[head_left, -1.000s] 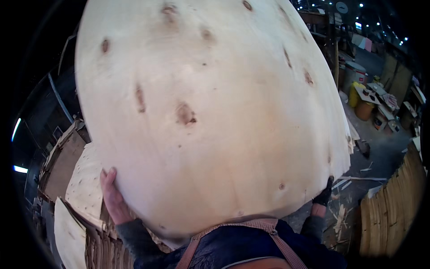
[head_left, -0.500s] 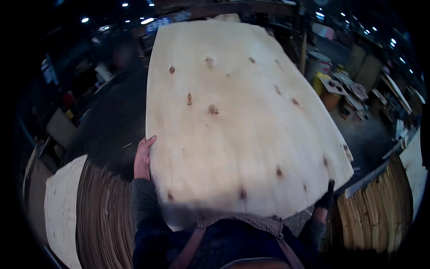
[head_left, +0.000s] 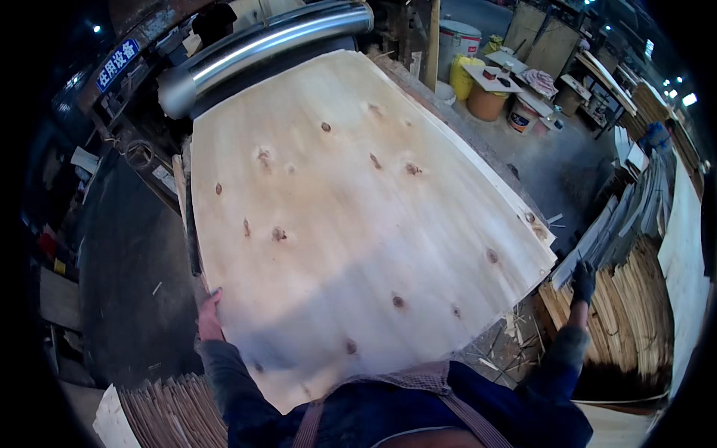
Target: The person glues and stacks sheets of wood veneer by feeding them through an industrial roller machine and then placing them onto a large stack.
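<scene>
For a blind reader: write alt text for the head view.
A person's bare left hand grips the edge of a large pale wood sheet lying toward a metal roller. The gloved right hand is off the sheet, beside stacked wood strips.

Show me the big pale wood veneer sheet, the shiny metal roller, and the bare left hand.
Big pale wood veneer sheet (head_left: 351, 224), head view, middle of its face.
Shiny metal roller (head_left: 261, 46), head view, middle of its barrel.
Bare left hand (head_left: 210, 317), head view, back of the hand at the sheet's edge.
</scene>
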A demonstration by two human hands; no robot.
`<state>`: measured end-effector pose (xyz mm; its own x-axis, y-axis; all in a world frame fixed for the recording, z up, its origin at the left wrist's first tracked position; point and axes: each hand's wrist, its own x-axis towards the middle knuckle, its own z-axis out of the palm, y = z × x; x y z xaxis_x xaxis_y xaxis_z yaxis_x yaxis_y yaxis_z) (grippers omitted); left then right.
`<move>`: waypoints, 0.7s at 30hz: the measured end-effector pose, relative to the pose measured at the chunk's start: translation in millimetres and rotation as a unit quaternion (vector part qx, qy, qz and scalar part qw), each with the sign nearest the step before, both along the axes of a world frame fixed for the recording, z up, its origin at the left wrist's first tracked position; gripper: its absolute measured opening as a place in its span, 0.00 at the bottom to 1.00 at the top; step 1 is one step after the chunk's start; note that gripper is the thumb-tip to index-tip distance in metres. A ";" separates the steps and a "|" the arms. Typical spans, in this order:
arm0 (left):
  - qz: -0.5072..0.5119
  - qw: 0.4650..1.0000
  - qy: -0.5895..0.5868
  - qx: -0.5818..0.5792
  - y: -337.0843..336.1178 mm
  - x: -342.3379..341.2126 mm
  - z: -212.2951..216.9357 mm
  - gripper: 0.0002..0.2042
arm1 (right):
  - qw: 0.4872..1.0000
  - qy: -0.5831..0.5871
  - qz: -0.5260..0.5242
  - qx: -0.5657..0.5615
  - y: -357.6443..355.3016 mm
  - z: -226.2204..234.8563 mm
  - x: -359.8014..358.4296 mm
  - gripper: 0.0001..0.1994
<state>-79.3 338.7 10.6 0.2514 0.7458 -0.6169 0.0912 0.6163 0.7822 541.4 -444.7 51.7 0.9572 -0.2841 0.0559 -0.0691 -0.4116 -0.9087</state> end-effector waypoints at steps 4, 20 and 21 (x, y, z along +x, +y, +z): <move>0.037 0.992 0.050 0.105 7.1 -9.2 -18.7 0.16 | 0.954 0.131 0.035 0.266 34.8 -93.7 72.3 0.30; -0.215 0.777 -0.518 -0.284 -390.5 611.1 183.1 0.34 | 0.932 -0.245 0.196 -0.182 63.8 205.9 -48.6 0.20; -0.176 0.678 -0.601 -0.385 -416.7 625.4 190.2 0.31 | 0.953 -0.210 0.213 -0.051 57.8 196.4 -68.8 0.18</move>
<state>546.2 -78.0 200.9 0.9964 0.0826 0.0183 -0.0799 0.9898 -0.1182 472.6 -386.9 248.1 0.8715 0.1520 0.4662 0.4849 -0.4092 -0.7730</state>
